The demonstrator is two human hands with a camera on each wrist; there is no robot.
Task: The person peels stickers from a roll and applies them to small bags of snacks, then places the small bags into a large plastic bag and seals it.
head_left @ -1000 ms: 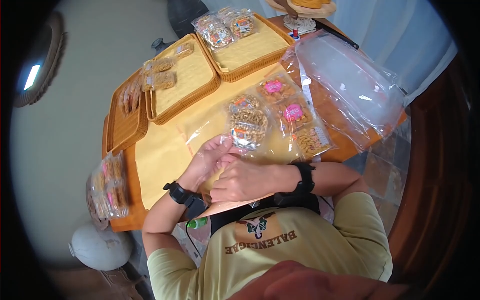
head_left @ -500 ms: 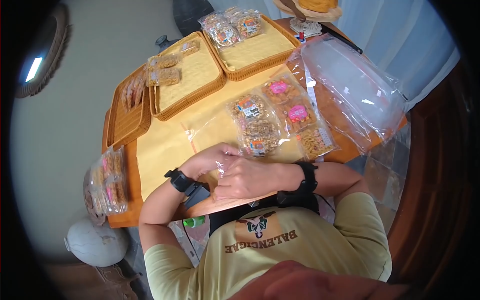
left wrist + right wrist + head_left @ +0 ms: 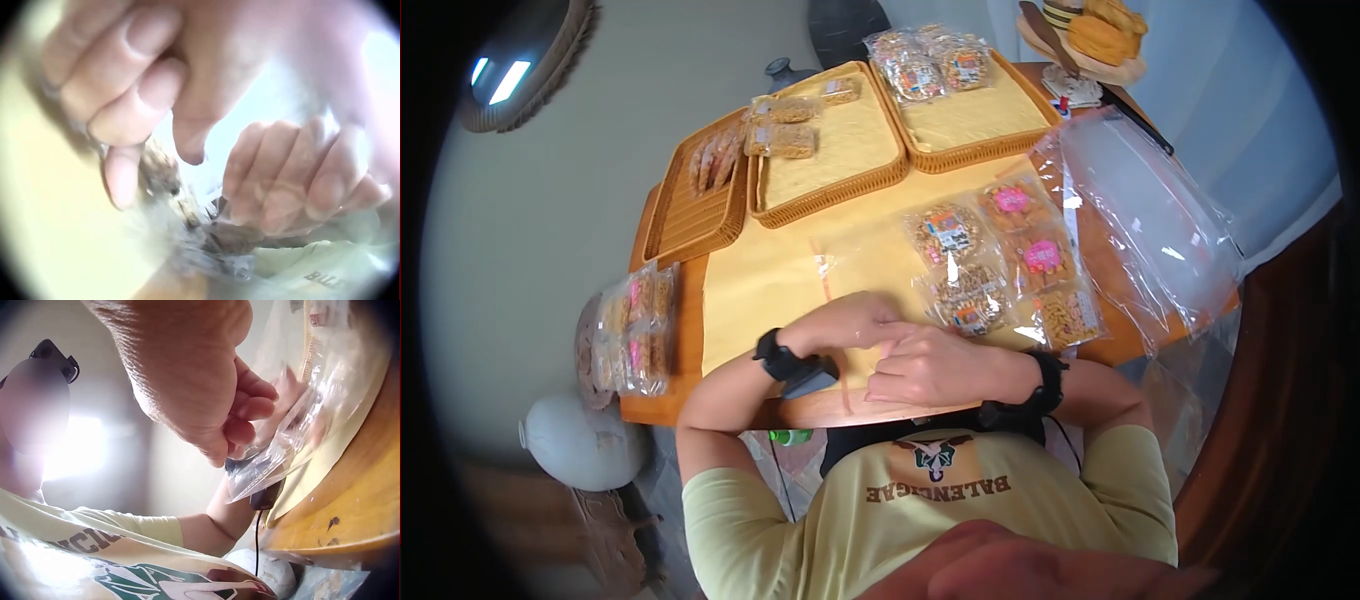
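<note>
Low over the table's front edge, my left hand (image 3: 855,320) and right hand (image 3: 945,368) are close together at a large clear plastic bag (image 3: 275,459). My right fingers (image 3: 247,412) curl and pinch the film near its corner. The left fingers (image 3: 119,81) also curl at the film, the thumb pointing down; the left hand shows through plastic in the right wrist view. Just beyond the hands lie two clear packs of round nutty snacks, a farther pack (image 3: 950,235) and a nearer pack (image 3: 970,298), under shiny film. The left fingertips are hidden in the head view.
Right of these lies a bag of pink-labelled snacks (image 3: 1040,255), then empty clear bags (image 3: 1155,225). Wicker trays stand behind: a left tray (image 3: 675,220), a middle tray (image 3: 840,190) and a right tray (image 3: 990,150), all with packets. More packs (image 3: 640,325) sit at the left edge.
Both hands have shifted right in the head view along with the whole table scene. The left hand has drawn back from the round snack packs, which now lie farther from its fingers.
</note>
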